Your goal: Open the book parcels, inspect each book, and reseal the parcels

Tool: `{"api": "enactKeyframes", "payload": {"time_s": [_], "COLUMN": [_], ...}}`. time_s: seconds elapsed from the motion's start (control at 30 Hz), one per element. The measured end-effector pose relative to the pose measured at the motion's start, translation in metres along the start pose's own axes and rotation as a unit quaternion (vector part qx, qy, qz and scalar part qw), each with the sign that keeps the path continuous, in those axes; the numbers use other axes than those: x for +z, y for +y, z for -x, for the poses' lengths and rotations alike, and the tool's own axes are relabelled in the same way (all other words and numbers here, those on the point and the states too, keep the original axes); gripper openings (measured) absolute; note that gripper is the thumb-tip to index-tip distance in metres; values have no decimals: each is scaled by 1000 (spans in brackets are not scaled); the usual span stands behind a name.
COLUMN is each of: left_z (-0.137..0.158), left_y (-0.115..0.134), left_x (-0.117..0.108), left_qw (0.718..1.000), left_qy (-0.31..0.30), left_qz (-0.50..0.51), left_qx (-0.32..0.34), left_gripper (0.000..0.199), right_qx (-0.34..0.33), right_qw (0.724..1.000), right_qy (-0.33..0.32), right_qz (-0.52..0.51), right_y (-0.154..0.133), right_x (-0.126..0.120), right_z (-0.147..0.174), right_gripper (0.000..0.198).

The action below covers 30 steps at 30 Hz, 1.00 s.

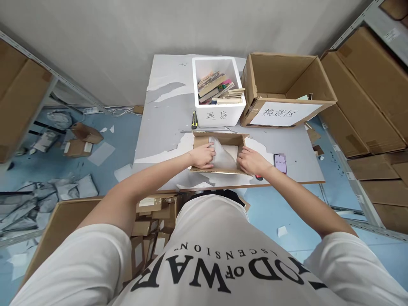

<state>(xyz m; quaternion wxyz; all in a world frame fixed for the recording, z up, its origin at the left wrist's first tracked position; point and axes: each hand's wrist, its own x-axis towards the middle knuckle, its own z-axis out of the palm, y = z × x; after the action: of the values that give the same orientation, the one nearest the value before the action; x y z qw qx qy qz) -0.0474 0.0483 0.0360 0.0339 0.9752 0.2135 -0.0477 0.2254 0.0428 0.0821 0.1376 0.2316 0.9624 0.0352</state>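
Note:
A small open cardboard box (pixel 223 139) sits near the front edge of the table, its opening facing up. Inside it lies a translucent plastic bag (pixel 221 155), slanting from the left end toward the middle. My left hand (pixel 203 156) reaches over the box's left side, fingers curled against the bag. With fingers closed over the rim, my right hand (pixel 250 160) grips the right end of the box. A red object (pixel 259 177) shows just below that hand, mostly hidden. Whatever lies under the bag cannot be made out.
Behind the box stand a white foam bin (pixel 216 115) of books and a large open carton (pixel 288 112). A yellow-black utility knife (pixel 194 120) lies left of the bin, a phone (pixel 280 164) to the right. Shelves of cartons (pixel 369 97) flank the table; parcels (pixel 41 199) cover the left floor.

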Motion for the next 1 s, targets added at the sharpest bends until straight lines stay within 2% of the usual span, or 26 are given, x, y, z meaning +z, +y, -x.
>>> {"api": "enactKeyframes", "payload": {"time_s": [0.07,0.1,0.17,0.23,0.3,0.37,0.47,0.53,0.6,0.67,0.73,0.83,0.9,0.97,1.0], "left_z": [8,13,24,34,42,47,49,48,46,44,44,44,44,45,45], "left_y": [5,10,22,36,47,54,59,61,62,64,65,66,67,67,67], "left_x": [-15,-23,-33,-35,-27,-10,23,42,55,60,61,59,59,60,62], "left_qw": [999,997,980,949,914,885,858,844,828,815,808,803,802,802,802], "left_qy": [0,-10,-35,-51,-60,-67,-49,7,73,108,112,104,101,101,103], "left_qz": [-6,-10,-18,-21,-9,24,121,192,235,250,253,249,247,245,245], "left_qx": [-40,-81,-196,-312,-401,-460,-496,-500,-504,-511,-520,-531,-534,-535,-535], "left_gripper": [33,34,43,60,85,112,139,147,149,150,150,149,149,149,150], "right_qx": [44,76,152,223,275,302,304,296,289,283,287,324,315,238,181], "right_qw": [999,997,987,972,951,925,886,870,863,861,867,895,918,944,957], "right_qy": [-16,-26,-42,-51,-59,-71,-56,-18,20,37,30,41,82,99,84], "right_qz": [4,2,-16,-60,-130,-220,-345,-393,-415,-422,-406,-304,-227,-203,-210], "right_y": [3,3,2,-3,-9,-16,-24,-26,-26,-25,-24,-26,-30,-35,-38], "right_x": [0,2,8,19,34,53,81,97,109,114,109,84,59,35,26], "right_z": [10,16,24,29,30,26,18,14,11,11,12,15,12,-1,-13], "right_gripper": [26,29,43,67,90,107,122,125,123,120,118,109,85,54,44]}}
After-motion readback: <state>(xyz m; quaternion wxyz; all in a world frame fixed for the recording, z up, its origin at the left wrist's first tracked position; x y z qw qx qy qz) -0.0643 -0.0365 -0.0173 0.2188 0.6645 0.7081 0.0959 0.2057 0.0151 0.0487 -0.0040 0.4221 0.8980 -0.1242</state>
